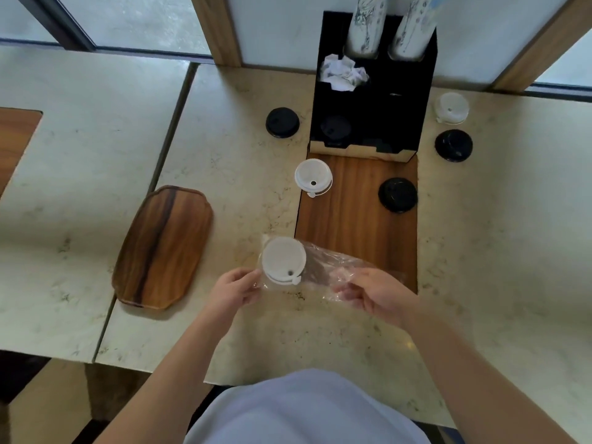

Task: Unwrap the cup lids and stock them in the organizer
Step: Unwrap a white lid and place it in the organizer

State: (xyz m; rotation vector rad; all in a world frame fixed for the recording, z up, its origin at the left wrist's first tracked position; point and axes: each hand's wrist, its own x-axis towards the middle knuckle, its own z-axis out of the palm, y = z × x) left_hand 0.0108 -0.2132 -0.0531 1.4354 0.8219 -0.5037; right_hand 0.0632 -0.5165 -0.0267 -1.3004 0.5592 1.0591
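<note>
A white cup lid [282, 259] sits inside a clear plastic wrapper [333, 267] held above the counter. My left hand [235, 288] pinches the wrapper's left end just below the lid. My right hand [371, 293] grips the crumpled right end. The black organizer [426, 100] stands at the back, with a black lid [335, 126] in its front left slot and crumpled wrappers [344, 72] behind it. Loose white lids lie at the wood inlay's edge [313, 177] and right of the organizer [451, 108]. Loose black lids [282, 122] [453, 145] [398, 195] lie around it.
Two tall cup stacks [363, 24] [413, 27] stand in the organizer's rear holes. A wooden tray [163, 248] lies on the marble counter [250, 174] to my left. A dark wood inlay [355, 216] runs in front of the organizer. The counter's front edge is near my body.
</note>
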